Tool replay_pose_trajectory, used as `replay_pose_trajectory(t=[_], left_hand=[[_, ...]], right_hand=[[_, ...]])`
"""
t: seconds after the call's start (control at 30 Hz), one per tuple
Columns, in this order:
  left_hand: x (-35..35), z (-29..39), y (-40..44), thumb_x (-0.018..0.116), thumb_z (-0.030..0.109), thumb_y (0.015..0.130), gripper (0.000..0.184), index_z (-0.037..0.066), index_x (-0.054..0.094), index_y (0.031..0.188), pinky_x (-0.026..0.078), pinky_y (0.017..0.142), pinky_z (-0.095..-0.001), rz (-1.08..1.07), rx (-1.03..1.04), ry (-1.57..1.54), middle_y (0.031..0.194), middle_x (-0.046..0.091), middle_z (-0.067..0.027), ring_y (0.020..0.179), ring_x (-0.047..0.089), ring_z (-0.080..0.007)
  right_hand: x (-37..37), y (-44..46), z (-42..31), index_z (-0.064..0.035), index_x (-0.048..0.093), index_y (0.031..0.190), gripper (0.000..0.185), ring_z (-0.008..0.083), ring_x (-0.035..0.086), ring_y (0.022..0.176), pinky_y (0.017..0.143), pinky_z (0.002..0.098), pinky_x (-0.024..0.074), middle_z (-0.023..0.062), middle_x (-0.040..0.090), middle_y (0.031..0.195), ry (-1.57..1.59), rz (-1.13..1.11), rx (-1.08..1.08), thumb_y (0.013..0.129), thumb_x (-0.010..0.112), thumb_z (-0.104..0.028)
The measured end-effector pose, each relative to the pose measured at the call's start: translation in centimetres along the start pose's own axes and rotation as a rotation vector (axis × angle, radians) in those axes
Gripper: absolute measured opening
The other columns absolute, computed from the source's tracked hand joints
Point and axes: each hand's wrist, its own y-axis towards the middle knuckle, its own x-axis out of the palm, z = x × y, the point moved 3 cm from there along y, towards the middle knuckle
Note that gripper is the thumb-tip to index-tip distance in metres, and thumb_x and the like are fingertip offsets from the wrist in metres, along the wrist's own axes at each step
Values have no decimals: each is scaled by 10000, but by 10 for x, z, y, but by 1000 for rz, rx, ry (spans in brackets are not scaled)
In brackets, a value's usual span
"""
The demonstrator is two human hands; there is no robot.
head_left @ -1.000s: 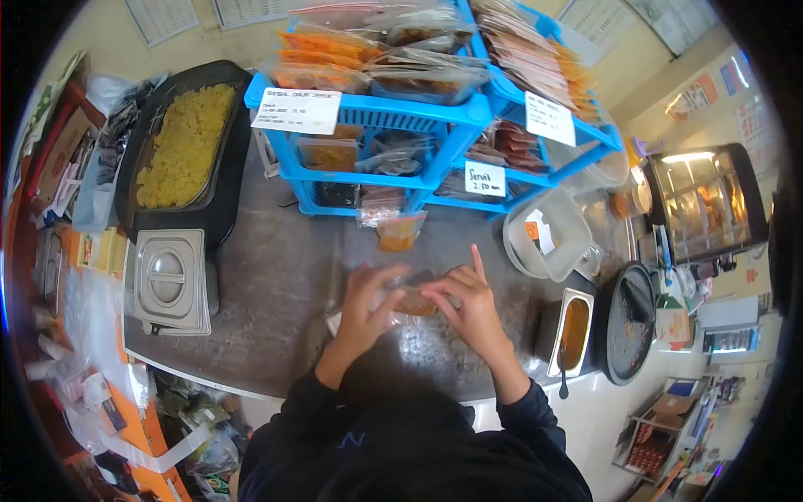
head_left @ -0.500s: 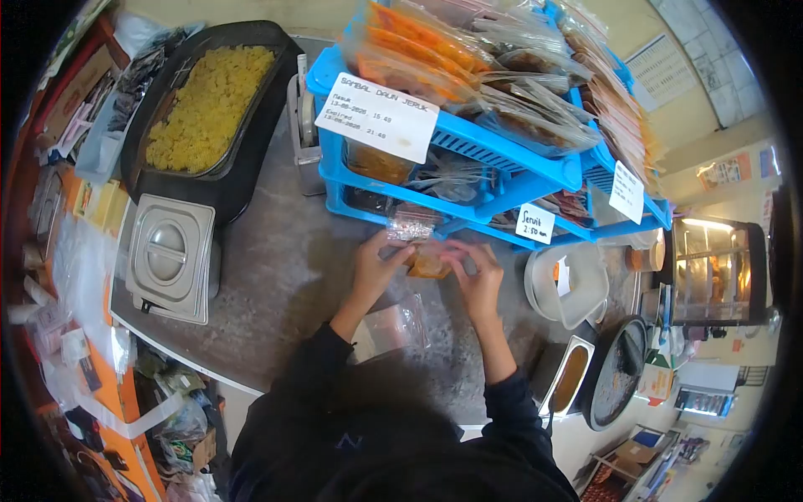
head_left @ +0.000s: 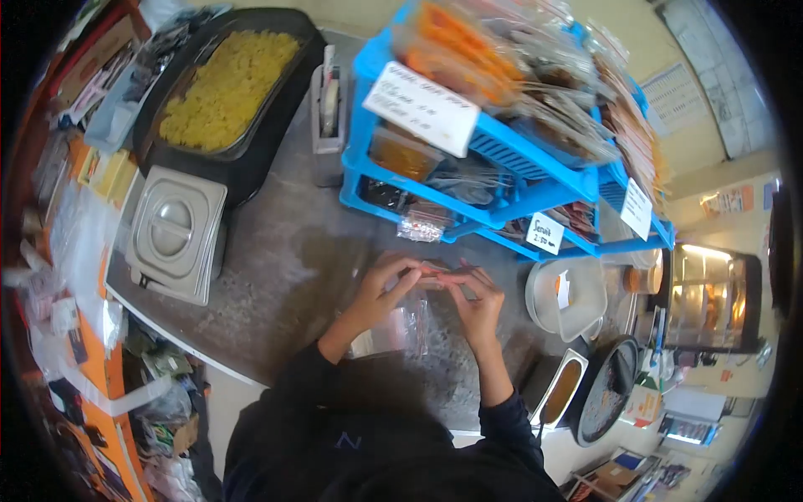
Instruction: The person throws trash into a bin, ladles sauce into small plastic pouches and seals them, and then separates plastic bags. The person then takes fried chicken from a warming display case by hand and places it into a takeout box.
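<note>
Between my two hands, over the dark tabletop, is a small clear sachet (head_left: 432, 276) with a reddish top edge. My left hand (head_left: 381, 291) pinches its left end between thumb and fingers. The right end is pinched by my right hand (head_left: 477, 303). Just below my hands, clear plastic bags (head_left: 393, 331) lie flat on the table (head_left: 284, 276). A blue rack (head_left: 535, 180) full of filled sachets stands above my hands, with white labels on its front.
At the upper left is a black tray of yellow food (head_left: 230, 92), above a lidded steel container (head_left: 174, 230). A steel pan of brown sauce (head_left: 559, 386), a round black tray (head_left: 604, 393) and a clear plastic tub (head_left: 577, 293) stand on the right.
The sachet has come away from the front of the rack, down toward me, in both my hands. The view has swung, so the rack sits further right.
</note>
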Motion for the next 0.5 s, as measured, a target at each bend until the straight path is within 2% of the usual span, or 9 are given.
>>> replay_pose_trajectory(t=[0.07, 0.13, 0.23, 0.27, 0.33, 0.4, 0.43, 0.5], left_hand=[[-16, 35, -1, 621, 148, 830, 161, 11, 613, 913, 411, 819, -360, 6, 42, -6, 890, 579, -102, 957, 521, -268], [-32, 41, 1, 610, 135, 828, 149, 14, 606, 915, 408, 811, -369, -23, 114, 118, 888, 563, -107, 976, 503, -274], [-56, 64, 2, 621, 114, 816, 133, 10, 617, 899, 402, 845, -374, 59, 139, 142, 896, 585, -115, 945, 534, -273], [-65, 73, 4, 629, 106, 810, 128, 7, 625, 891, 401, 863, -374, 107, 139, 125, 901, 600, -118, 924, 553, -271], [-88, 83, 10, 595, 88, 822, 92, 17, 605, 881, 407, 809, -375, 241, 175, 92, 873, 583, -121, 878, 544, -296], [-114, 93, 22, 574, 72, 830, 71, 24, 595, 878, 414, 774, -371, 371, 216, 45, 850, 577, -125, 836, 543, -312], [-127, 98, 32, 570, 66, 831, 68, 25, 594, 880, 418, 766, -365, 433, 231, 5, 842, 579, -128, 817, 546, -316], [-149, 95, 60, 553, 47, 838, 56, 29, 585, 880, 429, 728, -350, 567, 285, 18, 817, 576, -139, 795, 550, -322]], right_hand=[[-1, 5, -23, -42, 689, 810, 127, 240, 630, 788, 935, 380, 452, 74, 685, 803, 50, -29, -10, 699, 689, 20], [4, 17, -47, -37, 685, 793, 115, 226, 634, 767, 931, 380, 461, 77, 684, 777, 100, -61, -28, 699, 693, 29], [11, 33, -74, -30, 681, 837, 60, 225, 624, 867, 940, 377, 435, 108, 678, 887, 199, -147, -12, 784, 655, -42], [9, 42, -84, -24, 669, 893, 103, 234, 609, 912, 952, 373, 415, 119, 661, 948, 110, -94, -51, 819, 622, -79], [4, 66, -99, -13, 644, 1005, 202, 251, 577, 1002, 975, 367, 374, 142, 628, 1070, -49, 22, -147, 890, 557, -154], [4, 93, -106, -11, 559, 1167, 333, 286, 509, 1114, 1000, 370, 321, 173, 551, 1203, -310, 114, -218, 946, 455, -237], [3, 105, -99, 0, 508, 1221, 369, 315, 489, 1137, 1009, 371, 307, 192, 550, 1188, -349, 130, -195, 950, 452, -244], [0, 122, -89, 11, 502, 1219, 375, 315, 484, 1142, 1002, 367, 314, 200, 547, 1186, -307, 86, -27, 951, 453, -246]])
